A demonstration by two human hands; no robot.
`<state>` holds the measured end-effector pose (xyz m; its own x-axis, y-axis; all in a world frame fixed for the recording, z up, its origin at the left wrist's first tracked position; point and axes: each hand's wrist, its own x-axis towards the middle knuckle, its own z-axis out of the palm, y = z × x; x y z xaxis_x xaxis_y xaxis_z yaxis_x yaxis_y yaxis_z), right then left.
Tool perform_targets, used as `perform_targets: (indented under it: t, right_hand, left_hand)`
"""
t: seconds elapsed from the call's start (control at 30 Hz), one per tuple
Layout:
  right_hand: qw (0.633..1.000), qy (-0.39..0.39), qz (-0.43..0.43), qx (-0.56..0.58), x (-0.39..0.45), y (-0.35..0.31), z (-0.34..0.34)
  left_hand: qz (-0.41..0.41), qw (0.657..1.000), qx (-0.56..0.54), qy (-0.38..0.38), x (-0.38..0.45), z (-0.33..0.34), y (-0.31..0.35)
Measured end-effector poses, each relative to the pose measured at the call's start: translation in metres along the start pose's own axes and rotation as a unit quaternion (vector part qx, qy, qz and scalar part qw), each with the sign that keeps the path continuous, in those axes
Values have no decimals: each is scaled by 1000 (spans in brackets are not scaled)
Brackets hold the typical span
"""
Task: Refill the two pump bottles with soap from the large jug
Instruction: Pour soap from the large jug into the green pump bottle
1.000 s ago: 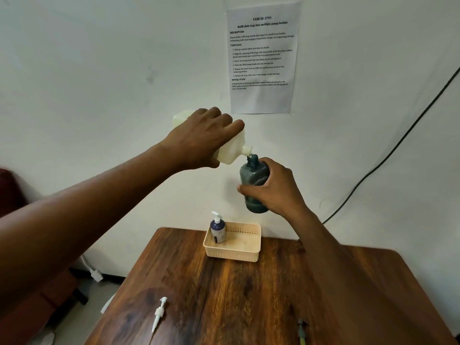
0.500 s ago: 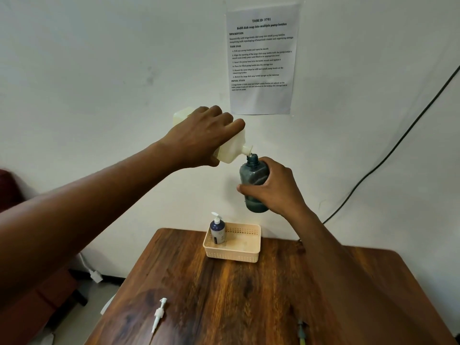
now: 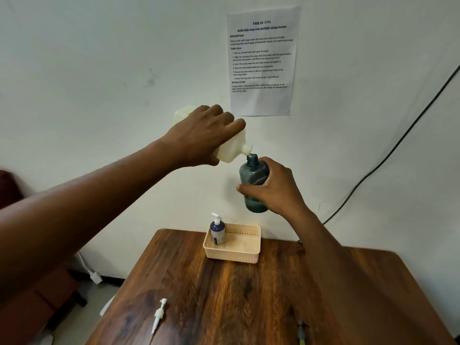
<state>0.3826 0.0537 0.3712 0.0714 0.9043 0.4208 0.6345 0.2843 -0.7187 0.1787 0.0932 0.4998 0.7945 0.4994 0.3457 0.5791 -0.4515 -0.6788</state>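
Above table (image 3: 224,295) | left hand (image 3: 201,138) fingers still grip tilted jug (image 3: 231,150) | right hand (image 3: 271,190) clasps bottle (image 3: 252,175) | unchanged

— Bottles, pump type: how many?
— Two. One dark open bottle (image 3: 254,180) held in the air with no pump head on it; one dark capped bottle (image 3: 217,232) standing in the left end of the basket.
— Jugs?
— One, a pale jug (image 3: 232,150), tilted, its spout at the open bottle's mouth.
— Baskets?
— One, a cream basket (image 3: 234,255) at the far edge of the table (image 3: 224,295).
— Loose pump heads?
— One white pump head (image 3: 158,315) near the table's near left edge. A second small item (image 3: 300,332) lies at the near edge, too blurred to class.
— Hands?
— Two: left hand (image 3: 204,138), right hand (image 3: 273,190).
— Wall sheets?
— One printed sheet (image 3: 261,61).
— Cables?
— One black cable (image 3: 388,155) on the wall.
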Motion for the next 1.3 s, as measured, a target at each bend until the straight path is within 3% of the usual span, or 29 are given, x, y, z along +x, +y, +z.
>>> perform_targets:
  t: [1.3]
  right_hand:
    - [1000,7,-10,-3,6,-12,-1]
  left_hand:
    - [29,999,3,24,4,-7,-12]
